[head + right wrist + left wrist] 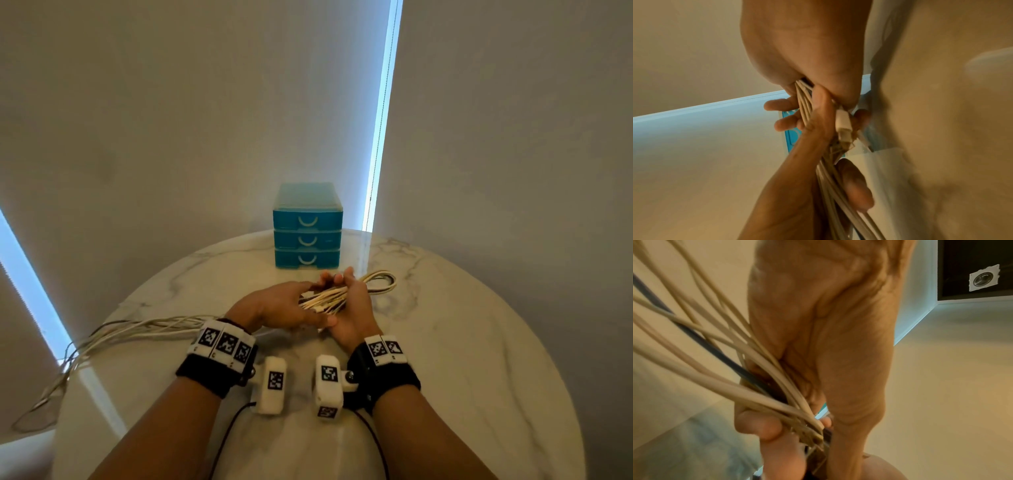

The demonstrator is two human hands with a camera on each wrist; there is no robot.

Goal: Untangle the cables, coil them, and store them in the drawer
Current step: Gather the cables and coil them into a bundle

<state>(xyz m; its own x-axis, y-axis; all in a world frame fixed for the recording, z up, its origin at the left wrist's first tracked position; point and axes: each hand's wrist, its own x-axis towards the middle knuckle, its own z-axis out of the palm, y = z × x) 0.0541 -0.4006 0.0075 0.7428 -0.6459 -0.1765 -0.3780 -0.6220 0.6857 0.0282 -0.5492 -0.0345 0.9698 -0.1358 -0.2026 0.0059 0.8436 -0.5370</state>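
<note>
A bundle of white cables lies between both hands over the middle of the round marble table. My left hand grips it from the left, fingers curled over the strands. My right hand cups it from the right, fingers curled up around it. A cable loop sticks out past the right hand. In the left wrist view the cables include one dark blue strand. In the right wrist view a white plug sits among the cables. The blue three-drawer unit stands behind, all drawers closed.
Loose cable ends trail left from the hands across the table and hang over its left edge. Walls stand close behind the table, with a bright window strip to the right of the drawer unit.
</note>
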